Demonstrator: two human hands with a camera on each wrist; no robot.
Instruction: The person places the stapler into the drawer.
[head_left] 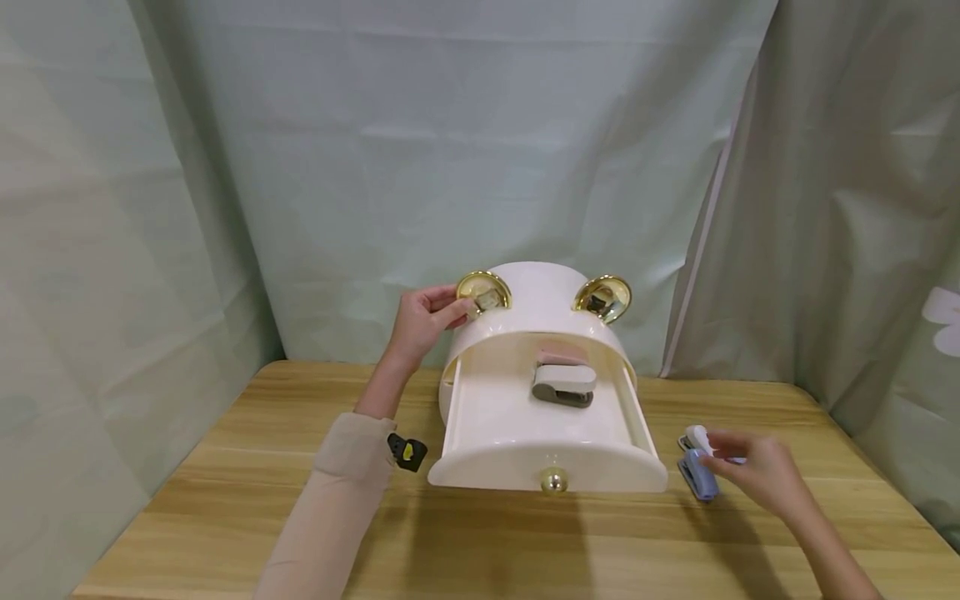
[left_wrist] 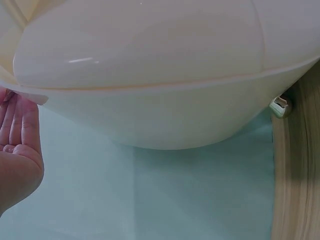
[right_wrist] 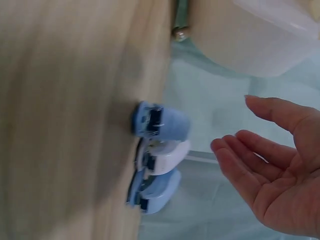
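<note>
The right hand (head_left: 757, 473) hovers low over the wooden table (head_left: 225, 500), fingers loosely spread and holding nothing; the right wrist view shows the palm open with clear space between the fingertips (right_wrist: 235, 147) and the small staplers (right_wrist: 157, 157). They lie just ahead of those fingertips, toward the person's left, a tight cluster of three side by side on the tabletop: a blue one (right_wrist: 161, 121) farthest from the person, a white one (right_wrist: 162, 155) in the middle and a paler blue one (right_wrist: 152, 192) nearest. Each seems to have its long axis running roughly along the line from the hand toward the storage box, so the fingers come at them end-on rather than across, though the blur makes this hard to be sure of. From the head view the cluster (head_left: 697, 462) sits just beside the right front corner of the pulled-out drawer (head_left: 547, 433), near it but not touching. Inside that drawer, toward the back, lie a grey stapler (head_left: 564, 386) and a pink one (head_left: 561, 356) behind it. The left hand (head_left: 426, 321) is well away on the far side, its fingers curled round the left gold ear (head_left: 484, 292) of the cream bear-shaped box (head_left: 540, 304), apparently steadying it. So the right hand is plainly the nearer to the loose staplers.
</note>
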